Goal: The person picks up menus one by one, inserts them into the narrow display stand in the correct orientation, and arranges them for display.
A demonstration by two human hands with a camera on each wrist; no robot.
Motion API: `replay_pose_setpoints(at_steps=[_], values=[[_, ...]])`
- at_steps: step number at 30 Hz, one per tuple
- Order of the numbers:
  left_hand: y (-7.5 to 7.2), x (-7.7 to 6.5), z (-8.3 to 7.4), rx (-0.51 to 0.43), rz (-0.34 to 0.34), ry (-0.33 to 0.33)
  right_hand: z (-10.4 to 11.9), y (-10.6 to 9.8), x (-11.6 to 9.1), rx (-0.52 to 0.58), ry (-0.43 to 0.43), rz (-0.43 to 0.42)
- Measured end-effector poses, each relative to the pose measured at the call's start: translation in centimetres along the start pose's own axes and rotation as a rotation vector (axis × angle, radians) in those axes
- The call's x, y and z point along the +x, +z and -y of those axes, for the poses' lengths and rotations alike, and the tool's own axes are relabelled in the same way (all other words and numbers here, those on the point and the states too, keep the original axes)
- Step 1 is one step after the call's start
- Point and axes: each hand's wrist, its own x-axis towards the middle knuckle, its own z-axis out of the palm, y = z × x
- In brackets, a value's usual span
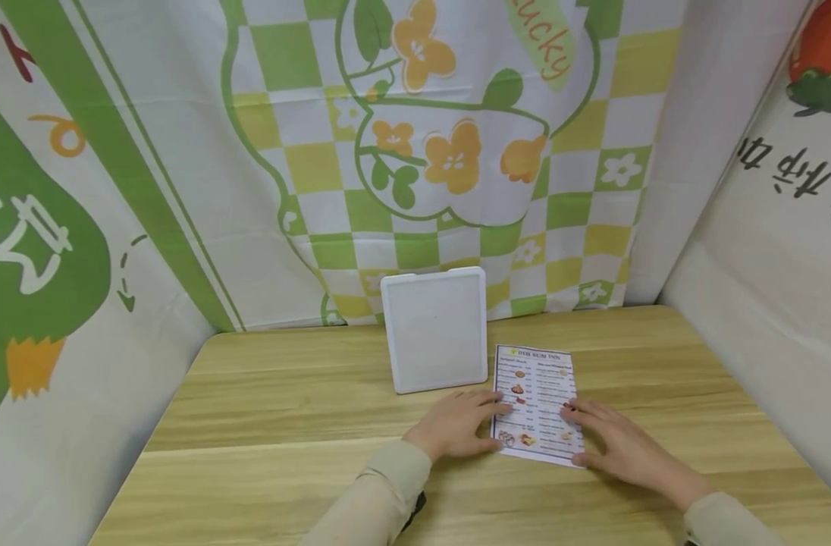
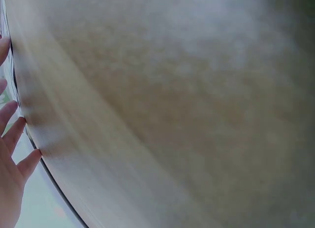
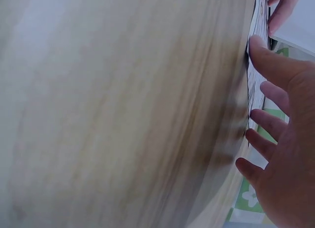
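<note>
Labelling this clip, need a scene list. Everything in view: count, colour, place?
Table: 1, light wood, lower view
Framed board: 1, white, standing on table's far part
Menu sheet: 1, white, printed, on table, right of board
Back cloth: 1, white/green/yellow/orange, behind table
Left cloth: 1, white/green/orange, left side
Right cloth: 1, white, red/green/black print, right side
Dark item: at least 1, black, by left cuff, mostly hidden
Sleeves: 2, beige, on forearms
Left hand: 1, bare, at menu's left edge
Right hand: 1, bare, at menu's right edge

At the left edge, the left grip [image 2: 10, 176], fingers spread, touches the blurred wooden tabletop [image 2: 157, 114].
</note>
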Motion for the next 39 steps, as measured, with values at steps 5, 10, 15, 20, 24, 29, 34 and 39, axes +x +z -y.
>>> replay_pose_setpoints(at_steps=[5, 10, 15, 20, 24, 29, 34, 39], values=[[0.3, 0.2, 0.2, -0.01, 0.005, -0.017, 0.2, -0.1, 0.4, 0.002, 0.015, 0.035], [0.2, 0.2, 0.1, -0.018, -0.001, -0.026, 0.5, 0.0, 0.5, -0.012, 0.023, 0.029], [0.0, 0.3, -0.1, -0.023, -0.009, -0.033, 1.0, 0.1, 0.5, -0.033, 0.058, -0.006], [0.1, 0.4, -0.4, -0.02, -0.008, -0.037, 1.5, 0.2, 0.4, -0.033, 0.143, -0.055], [0.2, 0.5, -0.5, -0.023, -0.014, -0.04, 1.6, 0.4, 0.3, -0.01, 0.185, -0.1], [0.3, 0.6, -0.6, -0.026, -0.02, -0.055, 1.7, 0.4, 0.4, 0.049, 0.204, -0.143], [0.4, 0.6, -0.6, -0.037, -0.017, -0.071, 1.7, 0.4, 0.6, 0.135, 0.219, -0.164], [0.3, 0.6, -0.6, -0.035, -0.022, -0.073, 1.8, 0.6, 1.0, 0.198, 0.262, -0.179]])
